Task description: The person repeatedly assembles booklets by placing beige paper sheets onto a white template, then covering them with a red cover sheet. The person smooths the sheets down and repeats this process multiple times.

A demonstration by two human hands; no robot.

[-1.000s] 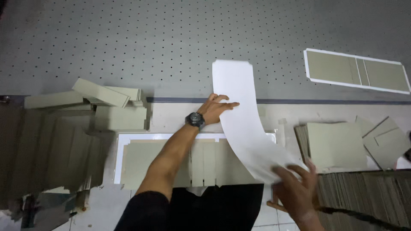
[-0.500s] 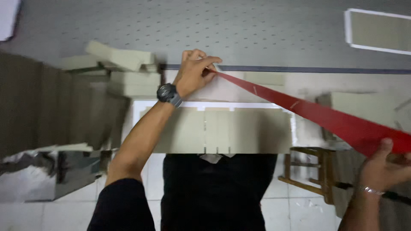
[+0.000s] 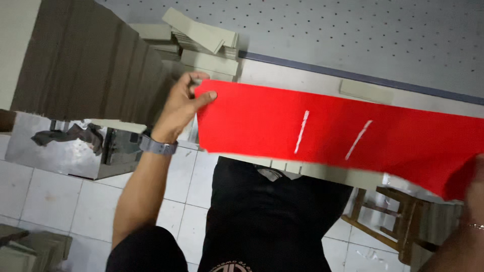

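A long red sheet (image 3: 338, 133) with two thin white streaks is stretched flat in front of me, its red face up. My left hand (image 3: 182, 103), with a grey wristwatch on the wrist, pinches the sheet's left end, thumb on top. My right hand (image 3: 476, 194) grips the right end at the frame's edge and is blurred and mostly cut off. Under the sheet lies a grey board panel in a white frame (image 3: 322, 171), only its near edge showing.
A perforated grey table (image 3: 363, 35) fills the top. Loose grey board pieces (image 3: 201, 40) pile at its left corner beside a tall stack of boards (image 3: 85, 60). A wooden stool (image 3: 388, 216) stands on the tiled floor at right. More board stacks (image 3: 30, 249) sit lower left.
The sheet showed its white side a second ago; it has been flipped and now lies red face up, flat between both hands. The view has swung left and down.
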